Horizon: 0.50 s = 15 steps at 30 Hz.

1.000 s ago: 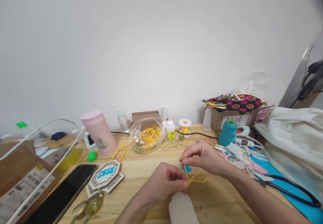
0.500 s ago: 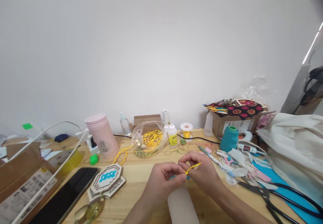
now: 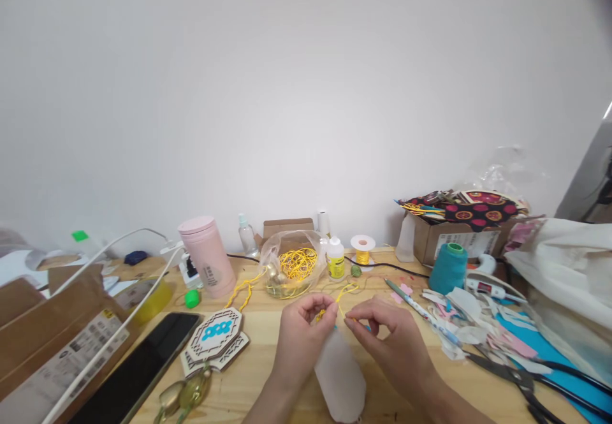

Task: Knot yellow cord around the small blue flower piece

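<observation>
My left hand is closed in a pinch on a yellow cord, whose looped end sticks up between the two hands. My right hand is pinched too, thumb against forefinger, at the cord's thin strand just to the right. Below the fingers hangs or lies a pale, rounded flat piece; a bit of blue shows at its top edge. How the cord joins this piece is hidden by my fingers.
Left lie an octagonal ornament, a black phone and a pink tumbler. Behind are a bag of yellow cord, a glue bottle and a spool. Right are a pen, fabric scraps, teal thread and scissors.
My hands have drawn slightly apart. The yellow cord now points upward between them instead of right, and more of the pale piece shows. The view has shifted a little left.
</observation>
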Each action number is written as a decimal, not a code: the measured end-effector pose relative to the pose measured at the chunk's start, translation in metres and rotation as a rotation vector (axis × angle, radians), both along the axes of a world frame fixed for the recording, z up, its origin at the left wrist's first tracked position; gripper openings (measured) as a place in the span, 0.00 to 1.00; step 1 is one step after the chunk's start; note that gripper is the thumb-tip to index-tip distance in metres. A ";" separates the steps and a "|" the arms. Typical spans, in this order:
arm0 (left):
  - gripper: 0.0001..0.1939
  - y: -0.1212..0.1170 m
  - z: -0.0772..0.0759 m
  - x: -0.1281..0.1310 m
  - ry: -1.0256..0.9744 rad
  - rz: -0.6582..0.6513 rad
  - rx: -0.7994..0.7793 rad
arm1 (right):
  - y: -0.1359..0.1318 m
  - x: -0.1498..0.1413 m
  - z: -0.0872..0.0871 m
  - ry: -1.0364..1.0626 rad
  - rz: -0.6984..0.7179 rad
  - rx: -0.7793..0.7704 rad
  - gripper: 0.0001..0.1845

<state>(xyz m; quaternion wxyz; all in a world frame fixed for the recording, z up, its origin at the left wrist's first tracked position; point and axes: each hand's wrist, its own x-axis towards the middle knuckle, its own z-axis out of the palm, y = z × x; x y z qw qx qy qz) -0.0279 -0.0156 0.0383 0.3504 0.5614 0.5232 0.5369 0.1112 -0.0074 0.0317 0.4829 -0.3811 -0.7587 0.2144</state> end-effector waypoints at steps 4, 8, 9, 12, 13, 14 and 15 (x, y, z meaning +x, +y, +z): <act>0.05 -0.004 0.002 0.001 0.247 -0.026 0.075 | 0.000 0.008 0.007 -0.191 0.119 0.354 0.09; 0.06 -0.009 0.007 0.005 0.474 -0.157 0.130 | 0.007 0.016 0.015 -0.251 0.189 0.371 0.09; 0.07 -0.010 0.008 0.007 0.492 -0.190 0.135 | 0.010 0.018 0.016 -0.228 0.192 0.331 0.08; 0.06 -0.011 0.008 0.010 0.432 -0.251 0.107 | 0.018 0.024 0.018 -0.123 0.172 0.178 0.06; 0.05 -0.011 0.007 0.010 0.390 -0.261 0.087 | 0.020 0.025 0.018 -0.088 0.163 0.129 0.05; 0.05 -0.011 0.006 0.011 0.351 -0.267 0.066 | 0.022 0.025 0.018 -0.060 0.153 0.087 0.04; 0.05 -0.010 0.005 0.011 0.318 -0.271 0.048 | 0.023 0.025 0.018 -0.040 0.146 0.052 0.04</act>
